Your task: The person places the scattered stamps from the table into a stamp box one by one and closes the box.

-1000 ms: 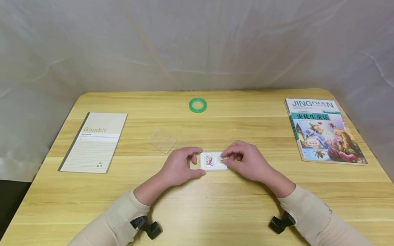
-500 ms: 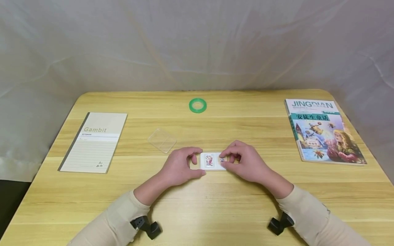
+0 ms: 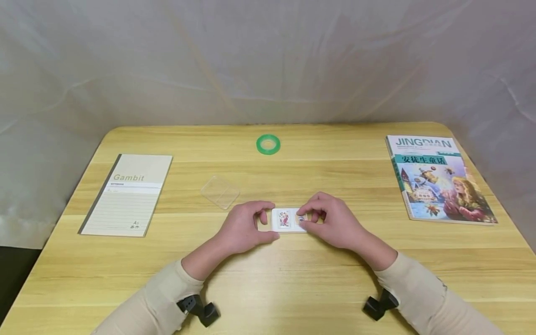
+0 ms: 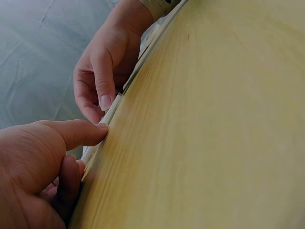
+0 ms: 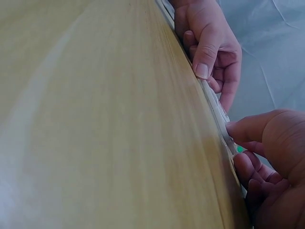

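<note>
In the head view a small flat white card case (image 3: 293, 228) lies on the table, with two square spaces side by side. A mini playing card (image 3: 284, 218) with a colourful figure fills the left space. A second small card (image 3: 301, 218), tan with a dark print, shows in the right one. My left hand (image 3: 247, 228) holds the case by its left part, thumb on the near edge and forefinger on the far edge. With thumb and forefinger my right hand (image 3: 332, 218) pinches at the second card, covering its right part. Both wrist views show the fingertips at the case's thin edge.
A clear plastic lid (image 3: 221, 191) lies left of the case, beyond the left hand. Further back is a green tape roll (image 3: 268, 144). A notebook (image 3: 127, 195) lies at the left and a picture-covered book (image 3: 439, 179) at the right. A grey curtain (image 3: 268, 60) hangs behind the table.
My right hand has shifted slightly left over the second card, which shows a little more of its print. The left hand and the case stay in place.
</note>
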The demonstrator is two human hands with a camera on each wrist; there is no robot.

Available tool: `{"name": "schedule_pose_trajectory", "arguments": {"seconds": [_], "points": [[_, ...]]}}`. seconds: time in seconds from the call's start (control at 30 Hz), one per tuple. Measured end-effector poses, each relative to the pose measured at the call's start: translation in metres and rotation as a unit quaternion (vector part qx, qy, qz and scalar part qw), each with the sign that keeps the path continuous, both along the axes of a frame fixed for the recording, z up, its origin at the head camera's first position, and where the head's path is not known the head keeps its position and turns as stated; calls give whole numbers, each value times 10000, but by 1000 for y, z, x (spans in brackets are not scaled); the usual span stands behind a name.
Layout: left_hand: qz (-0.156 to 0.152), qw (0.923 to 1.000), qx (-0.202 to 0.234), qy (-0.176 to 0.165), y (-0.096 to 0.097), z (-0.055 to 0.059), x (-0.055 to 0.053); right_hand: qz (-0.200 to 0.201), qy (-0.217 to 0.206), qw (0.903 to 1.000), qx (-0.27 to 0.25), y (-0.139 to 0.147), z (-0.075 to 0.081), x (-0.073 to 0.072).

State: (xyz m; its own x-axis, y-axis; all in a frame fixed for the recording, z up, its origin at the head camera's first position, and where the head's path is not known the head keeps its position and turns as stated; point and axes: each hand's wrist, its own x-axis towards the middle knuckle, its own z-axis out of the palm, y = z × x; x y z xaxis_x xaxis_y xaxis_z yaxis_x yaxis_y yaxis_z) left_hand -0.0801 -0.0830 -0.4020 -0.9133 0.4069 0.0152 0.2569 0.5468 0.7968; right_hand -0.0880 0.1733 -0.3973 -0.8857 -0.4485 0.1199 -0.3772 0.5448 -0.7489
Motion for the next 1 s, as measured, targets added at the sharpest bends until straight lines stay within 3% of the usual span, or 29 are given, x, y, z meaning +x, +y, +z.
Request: {"name": "schedule_pose_trajectory", "arguments": {"seconds": [0.43,0.8,1.0], "points": [[-19,10000,2,26,1,-2,0,54,-31,9997,-246,12,0,1],[-45,10000,-26,26,0,0,-1,186,220,9986,439,24,-5,0],[-46,10000,-62,-28,0,0,-1,154,280,9980,537,21,-6,0]]}}
